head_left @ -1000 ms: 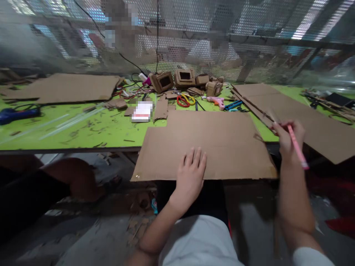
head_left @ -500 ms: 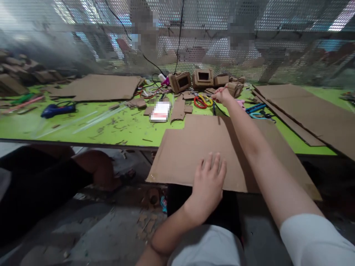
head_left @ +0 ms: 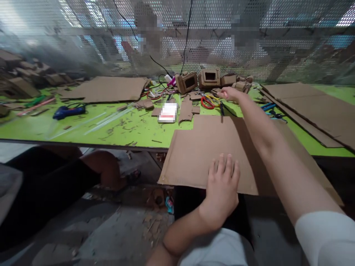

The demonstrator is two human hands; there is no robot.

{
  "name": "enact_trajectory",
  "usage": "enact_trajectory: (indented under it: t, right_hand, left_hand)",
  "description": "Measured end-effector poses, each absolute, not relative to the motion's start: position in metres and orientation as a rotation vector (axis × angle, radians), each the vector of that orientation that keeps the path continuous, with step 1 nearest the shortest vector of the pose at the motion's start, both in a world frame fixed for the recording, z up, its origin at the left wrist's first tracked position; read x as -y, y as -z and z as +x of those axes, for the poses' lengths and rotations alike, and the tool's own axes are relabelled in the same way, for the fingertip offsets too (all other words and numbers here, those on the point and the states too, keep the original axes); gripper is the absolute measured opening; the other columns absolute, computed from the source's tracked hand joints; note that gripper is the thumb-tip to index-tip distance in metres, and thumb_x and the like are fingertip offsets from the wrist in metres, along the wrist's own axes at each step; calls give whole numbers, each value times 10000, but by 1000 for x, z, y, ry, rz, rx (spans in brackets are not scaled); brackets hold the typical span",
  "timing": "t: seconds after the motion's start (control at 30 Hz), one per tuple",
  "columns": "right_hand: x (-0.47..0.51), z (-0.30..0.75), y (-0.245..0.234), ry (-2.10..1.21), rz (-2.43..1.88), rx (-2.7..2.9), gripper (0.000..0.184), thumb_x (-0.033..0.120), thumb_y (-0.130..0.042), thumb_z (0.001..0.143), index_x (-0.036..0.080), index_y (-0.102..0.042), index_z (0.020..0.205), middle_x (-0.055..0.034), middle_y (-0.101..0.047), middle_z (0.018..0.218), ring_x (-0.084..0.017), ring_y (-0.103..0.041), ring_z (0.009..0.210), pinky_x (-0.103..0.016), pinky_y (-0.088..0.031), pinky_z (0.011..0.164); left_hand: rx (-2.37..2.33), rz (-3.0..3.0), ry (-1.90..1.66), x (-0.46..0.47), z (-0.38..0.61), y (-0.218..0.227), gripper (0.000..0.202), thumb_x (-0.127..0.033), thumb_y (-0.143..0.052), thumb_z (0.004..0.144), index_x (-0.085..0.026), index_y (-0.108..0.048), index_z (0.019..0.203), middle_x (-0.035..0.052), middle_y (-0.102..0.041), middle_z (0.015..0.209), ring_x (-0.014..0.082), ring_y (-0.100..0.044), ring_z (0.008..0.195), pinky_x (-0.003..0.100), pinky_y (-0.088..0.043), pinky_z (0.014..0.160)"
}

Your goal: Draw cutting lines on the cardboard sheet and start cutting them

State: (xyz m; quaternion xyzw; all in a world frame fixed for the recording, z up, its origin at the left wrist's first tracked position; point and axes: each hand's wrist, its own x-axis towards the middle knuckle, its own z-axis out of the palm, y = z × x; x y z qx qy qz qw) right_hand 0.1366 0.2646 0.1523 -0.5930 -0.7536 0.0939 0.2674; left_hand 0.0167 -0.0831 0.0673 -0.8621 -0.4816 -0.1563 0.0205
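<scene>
The right hand (head_left: pixel 231 93) is shown blurred beside the scissors (head_left: pixel 208 102); its grasp cannot be told. The sheet (head_left: pixel 205 147) is partly covered by the forearm (head_left: pixel 266 147) and left hand (head_left: pixel 223 183). A white item (head_left: pixel 168 112) is pixelated. A neighbouring person (head_left: pixel 41 184) is cut off at the left edge.

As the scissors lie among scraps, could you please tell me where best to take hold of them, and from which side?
Take the scissors by their red and yellow handle loops, coming down from above on the near side: the loops lie flat and open toward the person on the green table, while the blades seem to point away.
</scene>
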Motion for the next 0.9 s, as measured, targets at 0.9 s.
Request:
enact_trajectory:
  t: [0.9]
  right_hand:
    - [12, 187, -55, -479, -1073, 1332, 421, 372, -683, 726, 209, -352, 524, 74, -390, 467, -58, -363, 437, -230, -334, 456]
  left_hand:
    - [1444, -2405, 858, 78, 37, 15, 672, -133, -548, 791, -168, -347, 1432, 177, -428, 1444, 282, -196, 1441, 589, -20, 1152]
